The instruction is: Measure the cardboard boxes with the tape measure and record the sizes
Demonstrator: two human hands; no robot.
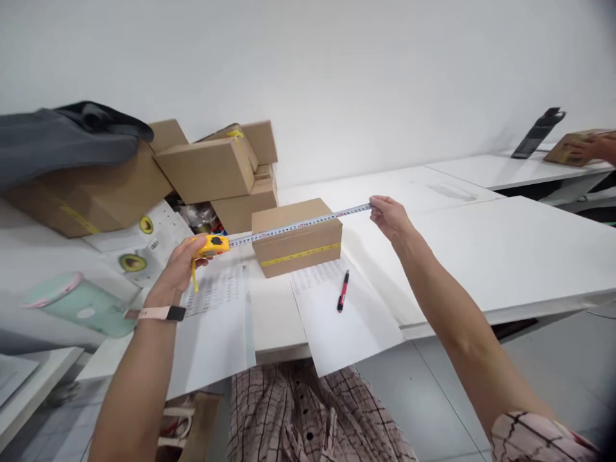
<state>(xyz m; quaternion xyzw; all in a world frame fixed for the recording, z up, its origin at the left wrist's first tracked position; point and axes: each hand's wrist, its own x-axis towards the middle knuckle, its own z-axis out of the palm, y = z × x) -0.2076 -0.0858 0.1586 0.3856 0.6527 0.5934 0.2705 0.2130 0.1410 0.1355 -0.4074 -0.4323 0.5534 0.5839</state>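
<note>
So, right hand (389,217): fingertips pinched on tape blade (298,224) end, 3 o'clock of box (296,244).
Left hand (180,266): fingers curled round yellow tape case (212,246), 9 o'clock.
Blade: thin steel, springy, likely sharp-edged; hold end and case.
Box: matte cardboard, rigid, probably light; on white table (505,250), grip short sides.
Pen (342,290): 5 o'clock, on paper (346,324).

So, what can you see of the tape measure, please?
The tape measure has a yellow case with a black part, gripped in the left hand; a yellow strap hangs below. Its white blade is pulled out, stretched along the top of the cardboard box, and the right hand pinches its far end.
</note>
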